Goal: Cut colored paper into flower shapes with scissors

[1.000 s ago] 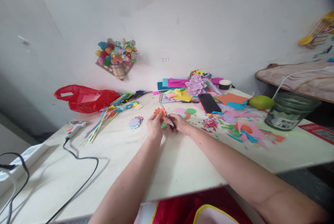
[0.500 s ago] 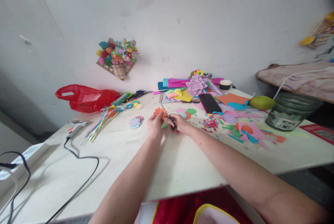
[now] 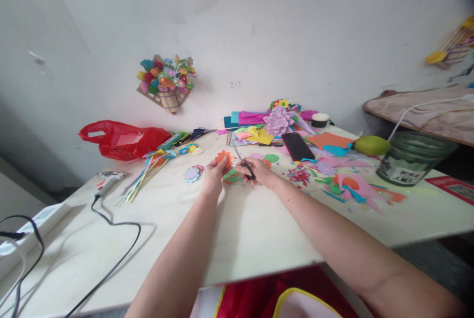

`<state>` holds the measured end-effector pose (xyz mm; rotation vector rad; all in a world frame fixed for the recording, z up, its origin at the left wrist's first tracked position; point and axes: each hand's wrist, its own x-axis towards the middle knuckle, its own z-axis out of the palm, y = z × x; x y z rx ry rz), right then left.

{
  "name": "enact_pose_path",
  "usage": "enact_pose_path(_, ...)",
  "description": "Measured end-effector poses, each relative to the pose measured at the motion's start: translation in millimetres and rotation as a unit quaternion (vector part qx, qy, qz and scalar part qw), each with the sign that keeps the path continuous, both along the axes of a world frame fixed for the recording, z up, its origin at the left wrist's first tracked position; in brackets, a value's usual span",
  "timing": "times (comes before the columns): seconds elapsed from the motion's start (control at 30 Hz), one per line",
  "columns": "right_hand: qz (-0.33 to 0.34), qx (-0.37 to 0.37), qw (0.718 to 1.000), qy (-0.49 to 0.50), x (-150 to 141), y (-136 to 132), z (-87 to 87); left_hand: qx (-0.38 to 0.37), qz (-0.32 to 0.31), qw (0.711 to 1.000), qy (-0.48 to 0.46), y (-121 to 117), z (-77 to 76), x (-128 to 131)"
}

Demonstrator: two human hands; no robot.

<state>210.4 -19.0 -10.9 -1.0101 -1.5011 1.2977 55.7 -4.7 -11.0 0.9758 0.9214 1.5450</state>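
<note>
Pinched in my left hand (image 3: 214, 174) is an orange flower cut-out (image 3: 224, 158) with a scalloped edge. My right hand (image 3: 260, 172) grips a pair of scissors (image 3: 246, 166) by its black handles, the blades pointing up and away, just right of the flower and apart from it. Below and between my hands a green piece (image 3: 231, 176) lies on the table, partly covered by my fingers. A green disc (image 3: 271, 158) rests beyond my right hand. Left of my left hand lies a small stack of scalloped flowers (image 3: 192, 174), pale purple on top.
Colourful scraps (image 3: 348, 187), a phone (image 3: 297, 147), a glass jar (image 3: 411, 160) and a green fruit (image 3: 371, 145) occupy the right side. On the left lie a glue gun (image 3: 108, 183) with its cord, thin sticks (image 3: 138, 179) and a red plastic bag (image 3: 122, 139).
My hands have moved apart. The scissors have come away from the orange flower to the right, and the flower has shifted slightly left, showing more of the green piece.
</note>
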Motion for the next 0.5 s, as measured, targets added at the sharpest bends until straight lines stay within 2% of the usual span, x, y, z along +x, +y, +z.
enact_pose_path(0.1,-0.029,-0.003,1.000,0.012,0,0,1.6,-0.009,-0.013,1.000,0.024,2,-0.4,-3)
enact_pose_path(0.3,-0.071,-0.001,0.995,0.068,2,10,-5.7,-0.020,-0.082,0.993,0.078,-4,1.3,-5)
enact_pose_path(0.5,-0.089,0.010,0.992,0.092,1,14,-7.2,-0.032,-0.167,0.983,0.064,-7,-2.4,-4)
